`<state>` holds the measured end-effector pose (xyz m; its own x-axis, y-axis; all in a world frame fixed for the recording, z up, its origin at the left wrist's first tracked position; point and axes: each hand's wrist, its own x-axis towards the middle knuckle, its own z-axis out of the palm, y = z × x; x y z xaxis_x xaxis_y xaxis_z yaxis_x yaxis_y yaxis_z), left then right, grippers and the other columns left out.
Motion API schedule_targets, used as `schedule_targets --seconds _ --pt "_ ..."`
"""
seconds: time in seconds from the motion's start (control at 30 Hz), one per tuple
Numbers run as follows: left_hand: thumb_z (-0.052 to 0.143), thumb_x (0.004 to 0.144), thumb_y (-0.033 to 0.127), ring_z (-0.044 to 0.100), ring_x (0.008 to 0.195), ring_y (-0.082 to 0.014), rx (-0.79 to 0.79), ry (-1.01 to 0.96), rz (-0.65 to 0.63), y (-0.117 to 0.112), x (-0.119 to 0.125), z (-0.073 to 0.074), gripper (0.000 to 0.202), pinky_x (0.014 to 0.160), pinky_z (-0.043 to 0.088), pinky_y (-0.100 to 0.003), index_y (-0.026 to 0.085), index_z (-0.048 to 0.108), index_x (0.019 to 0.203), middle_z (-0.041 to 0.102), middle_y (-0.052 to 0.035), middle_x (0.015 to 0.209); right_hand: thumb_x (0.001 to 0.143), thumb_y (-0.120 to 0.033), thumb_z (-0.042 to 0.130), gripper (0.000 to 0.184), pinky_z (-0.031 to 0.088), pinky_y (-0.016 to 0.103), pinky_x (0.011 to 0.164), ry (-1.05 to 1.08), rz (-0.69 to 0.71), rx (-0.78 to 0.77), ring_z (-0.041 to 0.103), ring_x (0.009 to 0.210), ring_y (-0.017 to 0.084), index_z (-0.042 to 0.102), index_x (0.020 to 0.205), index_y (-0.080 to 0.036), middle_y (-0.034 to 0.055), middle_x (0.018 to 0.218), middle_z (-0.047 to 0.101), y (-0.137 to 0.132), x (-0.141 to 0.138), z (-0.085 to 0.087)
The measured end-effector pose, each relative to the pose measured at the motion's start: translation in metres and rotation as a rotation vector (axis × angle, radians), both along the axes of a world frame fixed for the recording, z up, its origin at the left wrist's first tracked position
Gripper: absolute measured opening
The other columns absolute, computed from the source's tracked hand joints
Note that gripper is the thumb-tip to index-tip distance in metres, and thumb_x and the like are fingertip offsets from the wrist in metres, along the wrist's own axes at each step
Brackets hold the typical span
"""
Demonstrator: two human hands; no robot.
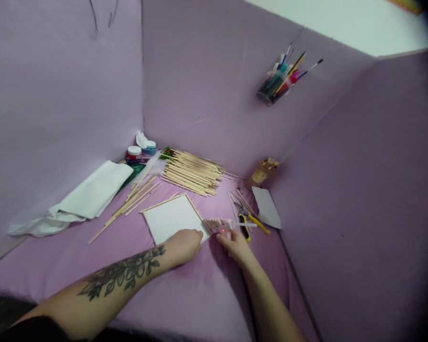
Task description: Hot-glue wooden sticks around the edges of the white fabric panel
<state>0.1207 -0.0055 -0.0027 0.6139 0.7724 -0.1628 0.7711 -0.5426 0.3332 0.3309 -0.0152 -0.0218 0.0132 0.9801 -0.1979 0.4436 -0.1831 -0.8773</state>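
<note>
A square white board (171, 218) edged with thin wooden sticks lies on the pink cloth. My left hand (186, 245) is closed at its near right corner, fingers curled around the edge and partly hidden. In my right hand (238, 246) is a small pale glue gun (219, 226) with a red light on and a white glue stick (246, 224) poking out behind. Its nozzle points left, at the right edge of the board; whether it touches the wood is too small to tell. Just right of it lie yellow-handled pruning shears (249, 216).
Behind the board lies a wide pile of wooden sticks (192, 173), with loose sticks (133, 197) to its left. A white cloth (92, 190), paint jars (134, 152), a brown jar (262, 172) and a grey sheet (267, 207) stand around. A cup of brushes (275, 85) hangs on the wall.
</note>
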Motion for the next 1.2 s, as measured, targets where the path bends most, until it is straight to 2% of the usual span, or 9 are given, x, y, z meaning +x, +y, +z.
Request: schedule_targets --seconds 0.07,0.23,0.37,0.53,0.67,0.83,1.0,1.13,1.2 --pt "0.04 0.085 0.028 0.067 0.087 -0.0259 0.001 -0.001 0.003 0.0 0.0 0.0 0.027 0.074 0.05 -0.035 0.015 0.058 0.099 0.069 -0.012 0.095 0.073 -0.043 0.063 0.032 0.039 0.023 0.05 -0.003 0.03 -0.019 0.051 0.054 0.014 0.064 0.086 -0.014 -0.0004 0.056 0.055 0.0 0.0 0.0" --pt "0.039 0.085 0.027 0.067 0.088 -0.0259 0.001 0.003 -0.011 0.0 0.0 0.001 0.026 0.074 0.05 -0.035 0.015 0.058 0.099 0.069 -0.0124 0.095 0.073 -0.044 0.062 0.032 0.033 0.022 0.044 -0.008 -0.008 -0.028 0.044 0.047 0.012 0.062 0.083 -0.014 -0.0029 0.051 0.05 -0.001 0.001 0.001" --pt "0.039 0.086 0.029 0.067 0.088 -0.0266 0.001 0.002 -0.003 0.0 0.0 0.001 0.026 0.074 0.05 -0.036 0.016 0.058 0.098 0.069 -0.0122 0.096 0.073 -0.043 0.061 0.031 0.031 0.022 0.044 -0.025 0.046 -0.072 0.041 0.044 0.01 0.061 0.082 -0.014 -0.0041 0.05 0.048 -0.002 0.003 0.003" --pt "0.04 0.085 0.027 0.067 0.088 -0.0263 -0.01 0.013 -0.004 0.0 0.0 0.001 0.025 0.075 0.05 -0.035 0.015 0.058 0.099 0.069 -0.0129 0.096 0.074 -0.044 0.061 0.033 0.031 0.022 0.043 0.0 -0.005 -0.063 0.04 0.043 0.01 0.062 0.088 -0.014 -0.0042 0.05 0.048 -0.003 0.002 0.008" --pt "0.039 0.086 0.027 0.067 0.088 -0.0255 -0.016 0.006 0.001 -0.001 0.0 0.004 0.027 0.075 0.05 -0.035 0.015 0.059 0.098 0.069 -0.0126 0.096 0.072 -0.045 0.062 0.033 0.029 0.022 0.041 -0.01 0.065 -0.11 0.038 0.04 0.01 0.061 0.086 -0.014 -0.005 0.048 0.047 -0.005 -0.001 0.011" --pt "0.041 0.085 0.027 0.067 0.088 -0.0251 -0.016 0.018 -0.001 -0.001 0.0 0.006 0.026 0.075 0.05 -0.034 0.014 0.058 0.1 0.069 -0.0129 0.096 0.073 -0.048 0.061 0.037 0.031 0.023 0.043 0.01 -0.025 -0.071 0.041 0.043 0.011 0.062 0.089 -0.014 -0.0041 0.049 0.048 -0.002 -0.002 0.007" --pt "0.04 0.086 0.026 0.067 0.087 -0.0248 0.004 0.005 -0.006 -0.001 0.0 0.005 0.025 0.073 0.05 -0.033 0.015 0.059 0.097 0.069 -0.0116 0.094 0.072 -0.046 0.062 0.033 0.032 0.022 0.044 0.01 0.057 -0.106 0.042 0.044 0.011 0.062 0.084 -0.015 -0.004 0.05 0.049 -0.003 -0.002 0.007" --pt "0.04 0.085 0.026 0.067 0.087 -0.0259 0.009 0.004 -0.009 0.0 0.001 0.004 0.025 0.073 0.05 -0.034 0.015 0.059 0.098 0.069 -0.0119 0.095 0.073 -0.047 0.06 0.034 0.031 0.022 0.042 0.007 -0.036 -0.087 0.041 0.043 0.011 0.06 0.085 -0.015 -0.0047 0.049 0.047 -0.004 -0.003 0.008" --pt "0.039 0.085 0.025 0.067 0.087 -0.0261 0.003 0.005 -0.009 0.0 0.001 0.003 0.026 0.074 0.05 -0.035 0.015 0.059 0.099 0.069 -0.0123 0.095 0.072 -0.046 0.061 0.033 0.03 0.022 0.042 0.003 -0.015 -0.099 0.041 0.042 0.011 0.06 0.084 -0.015 -0.0047 0.048 0.047 -0.004 -0.003 0.009"
